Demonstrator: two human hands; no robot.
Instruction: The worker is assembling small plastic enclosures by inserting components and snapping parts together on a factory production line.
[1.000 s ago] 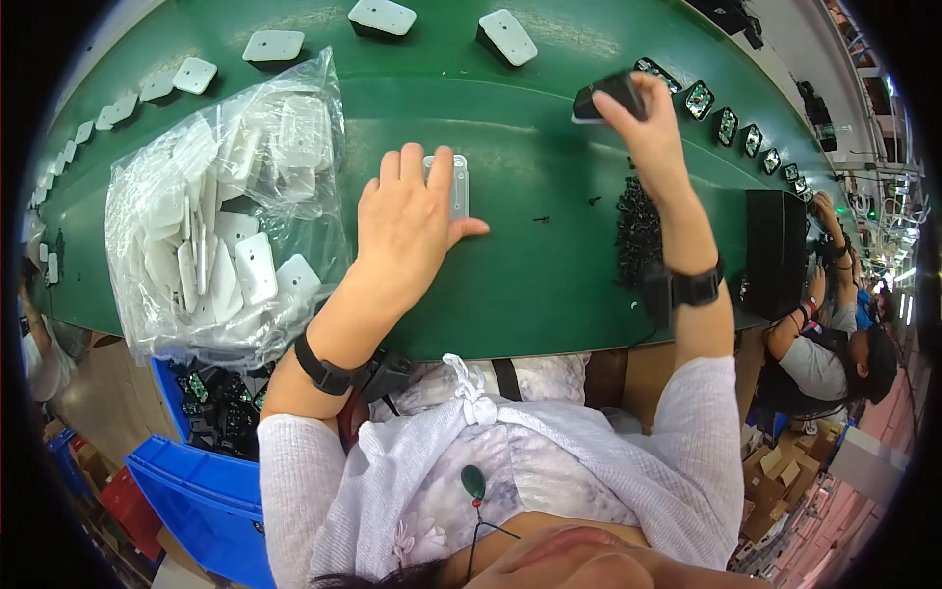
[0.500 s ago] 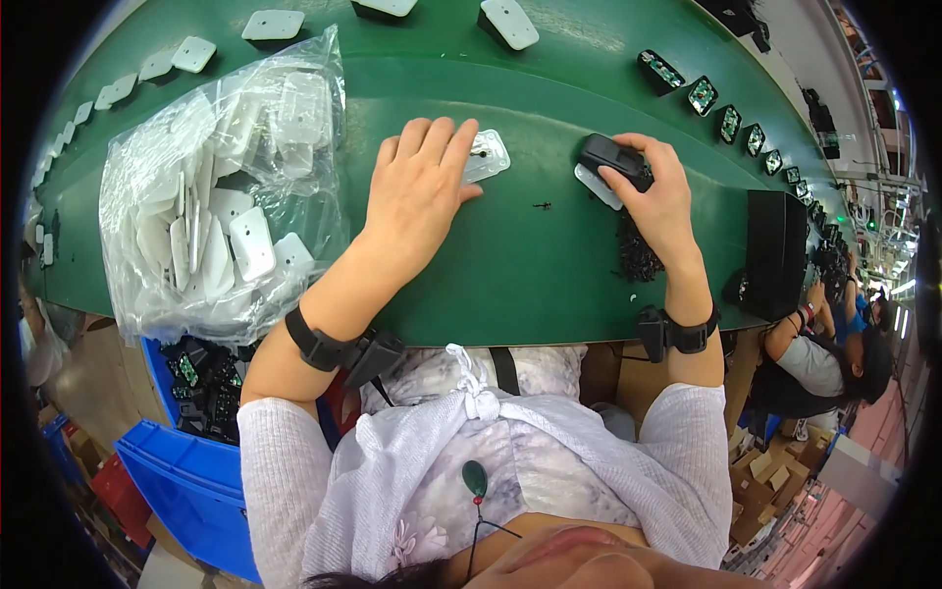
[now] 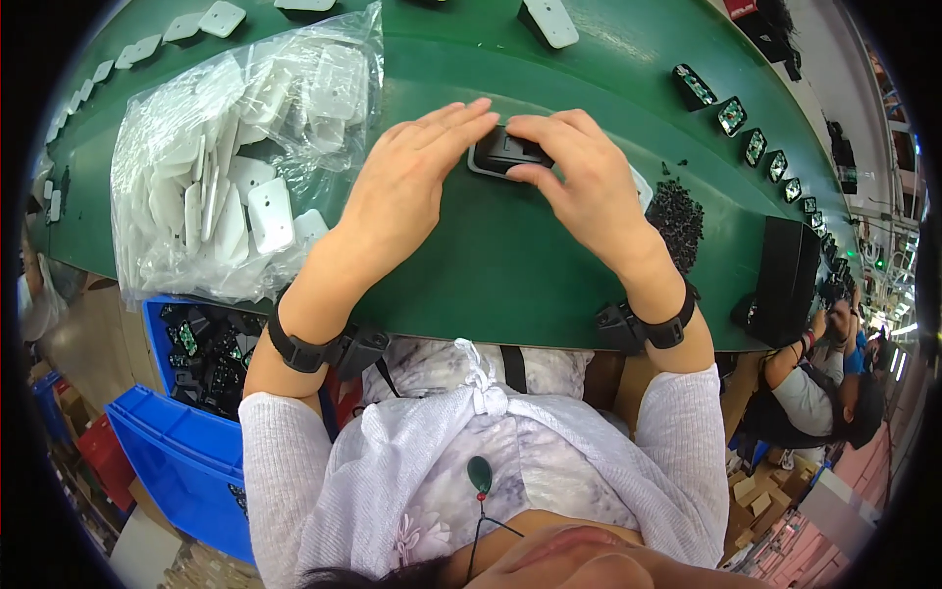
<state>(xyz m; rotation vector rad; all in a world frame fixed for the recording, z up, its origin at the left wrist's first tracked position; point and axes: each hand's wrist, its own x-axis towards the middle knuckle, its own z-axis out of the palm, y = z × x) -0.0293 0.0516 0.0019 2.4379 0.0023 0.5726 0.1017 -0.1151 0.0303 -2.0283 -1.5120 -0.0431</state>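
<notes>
My right hand [image 3: 579, 172] pinches a black plastic housing [image 3: 512, 149] between thumb and fingers. The housing sits over a white plate whose pale rim [image 3: 486, 174] shows along its lower edge. Fingers stretched out and together, my left hand [image 3: 417, 162] is open at the housing's left side; whether its fingertips touch cannot be made out. Another white plate [image 3: 643, 190] lies on the green table, partly hidden behind my right hand. To its right is a heap of tiny black parts [image 3: 677, 221].
A clear bag of white plates [image 3: 272, 216] lies at left. Black housings with green circuit boards [image 3: 731, 116] line the far right; white-topped housings [image 3: 183, 27] line the far left. A black box [image 3: 788, 270] stands right, blue bins [image 3: 186, 461] lower left. A co-worker [image 3: 819, 393] sits at right.
My right hand has carried the black housing leftward to the white plate beside my left hand. My left hand has shifted slightly, fingers closer together. The heap of black parts is now more exposed.
</notes>
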